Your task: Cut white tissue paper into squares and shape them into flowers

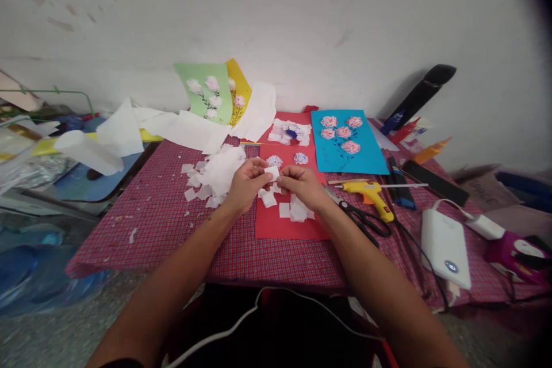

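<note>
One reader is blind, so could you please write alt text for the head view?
A person's left hand holds a small white paper square, the right hand at its edge, over a red sheet. A heap of white paper pieces lies left; black-handled scissors and a yellow glue gun, right.

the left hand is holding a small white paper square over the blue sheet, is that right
Not quite: the sheet under it is red, not blue, as the head view shows. The left hand does hold a small white paper square.
</note>
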Demonstrator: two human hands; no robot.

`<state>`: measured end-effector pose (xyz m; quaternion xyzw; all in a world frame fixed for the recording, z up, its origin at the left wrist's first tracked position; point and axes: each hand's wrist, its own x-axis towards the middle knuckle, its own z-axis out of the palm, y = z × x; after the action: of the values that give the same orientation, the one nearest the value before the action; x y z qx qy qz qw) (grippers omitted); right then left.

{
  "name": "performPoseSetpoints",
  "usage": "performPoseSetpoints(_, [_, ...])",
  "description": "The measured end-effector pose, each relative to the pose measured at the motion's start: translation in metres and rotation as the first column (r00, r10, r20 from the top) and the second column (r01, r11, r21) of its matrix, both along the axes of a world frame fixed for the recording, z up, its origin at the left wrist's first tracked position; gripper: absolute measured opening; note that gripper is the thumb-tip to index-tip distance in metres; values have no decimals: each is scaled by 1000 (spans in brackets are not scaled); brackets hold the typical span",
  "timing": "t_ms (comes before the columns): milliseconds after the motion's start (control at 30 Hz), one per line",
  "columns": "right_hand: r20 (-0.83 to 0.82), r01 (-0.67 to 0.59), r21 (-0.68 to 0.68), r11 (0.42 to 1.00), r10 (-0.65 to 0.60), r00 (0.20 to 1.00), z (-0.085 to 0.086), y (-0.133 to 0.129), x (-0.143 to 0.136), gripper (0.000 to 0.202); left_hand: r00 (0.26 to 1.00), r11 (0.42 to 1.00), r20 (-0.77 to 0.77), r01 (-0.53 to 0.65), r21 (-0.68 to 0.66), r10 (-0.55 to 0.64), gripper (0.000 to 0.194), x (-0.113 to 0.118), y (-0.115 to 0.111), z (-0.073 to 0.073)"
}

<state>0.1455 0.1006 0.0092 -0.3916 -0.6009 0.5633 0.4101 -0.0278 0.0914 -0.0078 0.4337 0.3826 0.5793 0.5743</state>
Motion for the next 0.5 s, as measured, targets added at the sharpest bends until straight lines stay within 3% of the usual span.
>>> performPoseSetpoints(200, [-66,-4,-34,999,1,998,-1,1,-1,8,992,997,-130,-1,77,11,12,0,0,-3])
performPoseSetpoints(500, [-92,6,21,1000,-4,996,-3,2,-1,19,979,997,-204,40,72,-24,18,-3,-2,-1])
